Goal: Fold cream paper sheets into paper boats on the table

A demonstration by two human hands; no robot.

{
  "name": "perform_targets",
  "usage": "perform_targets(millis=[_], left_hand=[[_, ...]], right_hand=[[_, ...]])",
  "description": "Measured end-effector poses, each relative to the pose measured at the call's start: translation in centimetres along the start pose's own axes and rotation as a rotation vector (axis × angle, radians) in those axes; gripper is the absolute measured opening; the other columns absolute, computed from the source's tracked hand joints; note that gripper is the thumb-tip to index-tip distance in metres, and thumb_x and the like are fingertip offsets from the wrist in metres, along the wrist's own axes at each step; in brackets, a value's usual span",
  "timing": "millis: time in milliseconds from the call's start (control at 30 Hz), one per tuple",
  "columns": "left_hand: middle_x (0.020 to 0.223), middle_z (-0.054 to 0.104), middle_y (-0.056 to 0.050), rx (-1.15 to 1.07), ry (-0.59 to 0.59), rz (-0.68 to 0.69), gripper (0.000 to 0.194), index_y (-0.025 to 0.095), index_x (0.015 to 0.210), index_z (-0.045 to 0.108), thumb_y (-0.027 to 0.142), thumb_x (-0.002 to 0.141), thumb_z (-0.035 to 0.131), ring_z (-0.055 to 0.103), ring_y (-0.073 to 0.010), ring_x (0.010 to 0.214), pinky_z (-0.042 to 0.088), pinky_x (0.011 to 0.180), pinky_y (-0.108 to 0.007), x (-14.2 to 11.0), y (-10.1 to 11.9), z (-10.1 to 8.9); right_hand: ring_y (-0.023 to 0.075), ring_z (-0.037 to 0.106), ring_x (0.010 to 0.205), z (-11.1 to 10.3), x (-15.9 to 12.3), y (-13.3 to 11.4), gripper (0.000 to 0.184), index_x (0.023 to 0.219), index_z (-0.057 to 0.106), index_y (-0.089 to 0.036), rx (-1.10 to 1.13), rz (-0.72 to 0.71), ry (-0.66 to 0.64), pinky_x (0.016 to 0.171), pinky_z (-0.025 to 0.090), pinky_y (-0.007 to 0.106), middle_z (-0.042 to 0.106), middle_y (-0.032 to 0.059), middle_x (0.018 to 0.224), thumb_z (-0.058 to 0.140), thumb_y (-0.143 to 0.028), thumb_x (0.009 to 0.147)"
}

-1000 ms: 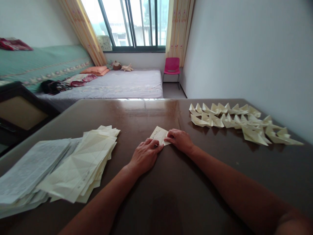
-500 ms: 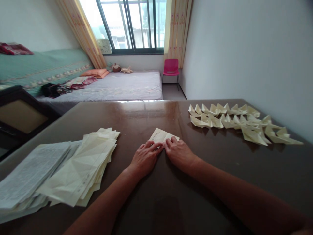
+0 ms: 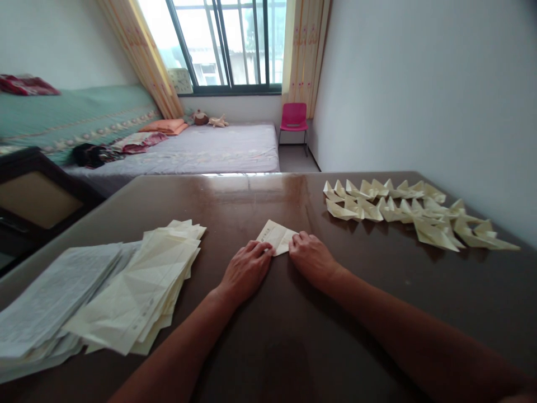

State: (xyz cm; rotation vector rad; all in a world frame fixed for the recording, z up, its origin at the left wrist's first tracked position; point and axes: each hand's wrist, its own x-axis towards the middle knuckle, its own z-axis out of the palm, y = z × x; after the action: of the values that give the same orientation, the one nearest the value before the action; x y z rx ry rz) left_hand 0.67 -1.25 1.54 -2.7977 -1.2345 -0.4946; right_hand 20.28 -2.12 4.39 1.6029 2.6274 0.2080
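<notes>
A small folded sheet of cream paper with a line of print lies on the brown table in front of me. My left hand rests on its left lower edge, fingers closed and pressing it down. At the right edge, my right hand grips the paper with curled fingers; the thumb is mostly hidden. To the left lies a stack of creased cream sheets, partly over a pile of printed pages. Folded paper boats stand in rows at the far right.
Beyond the table's far edge are a bed and a pink chair under the window. A dark cabinet stands to the left. The white wall runs along the right side.
My right hand has slid a little right along the paper, away from my left hand, uncovering more of its middle. The stacks and boats stay where they were.
</notes>
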Motion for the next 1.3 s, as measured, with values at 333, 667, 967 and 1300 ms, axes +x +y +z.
perform_targets(millis=[333, 667, 967, 1300], left_hand=[[0.128, 0.056, -0.008, -0.192, 0.103, -0.030, 0.040, 0.023, 0.127, 0.054, 0.034, 0.089, 0.054, 0.052, -0.0218, 0.115, 0.047, 0.098, -0.039, -0.3, -1.7, 0.8], [0.097, 0.070, -0.001, -0.039, 0.071, 0.095, 0.026, 0.028, 0.110, 0.065, 0.026, 0.094, 0.044, 0.057, -0.0159, 0.088, 0.048, 0.072, -0.026, -0.5, 1.0, -1.3], [0.095, 0.070, 0.000, -0.190, -0.043, 0.011, 0.024, 0.029, 0.100, 0.069, 0.032, 0.093, 0.047, 0.054, -0.0178, 0.094, 0.044, 0.080, -0.029, -0.1, -0.1, -1.7], [0.079, 0.065, -0.001, -0.203, -0.090, -0.378, 0.027, 0.022, 0.081, 0.064, 0.042, 0.089, 0.048, 0.057, -0.0159, 0.075, 0.038, 0.066, -0.025, 0.5, -0.4, -0.4]], right_hand=[[0.0196, 0.053, 0.099, 2.3, 1.7, 3.5, 0.019, 0.100, 0.066, -0.016, 0.224, -0.116, 0.183, 0.090, 0.042, 0.030, 0.064, 0.0092, 0.101, 0.051, -0.013, 0.090], [0.0170, 0.053, 0.099, 3.0, 1.9, 3.9, 0.023, 0.099, 0.068, -0.018, 0.540, -0.335, 0.288, 0.093, 0.043, 0.031, 0.067, 0.0057, 0.106, 0.049, -0.012, 0.089], [0.0166, 0.055, 0.097, 1.6, 1.1, 3.9, 0.024, 0.099, 0.069, -0.021, 0.645, -0.427, 0.138, 0.092, 0.042, 0.031, 0.065, 0.0051, 0.103, 0.058, -0.012, 0.079], [0.0152, 0.054, 0.086, 2.5, 1.8, 3.1, 0.016, 0.082, 0.066, -0.017, 0.726, -0.233, 0.093, 0.079, 0.041, 0.026, 0.063, 0.0041, 0.087, 0.056, -0.029, 0.089]])
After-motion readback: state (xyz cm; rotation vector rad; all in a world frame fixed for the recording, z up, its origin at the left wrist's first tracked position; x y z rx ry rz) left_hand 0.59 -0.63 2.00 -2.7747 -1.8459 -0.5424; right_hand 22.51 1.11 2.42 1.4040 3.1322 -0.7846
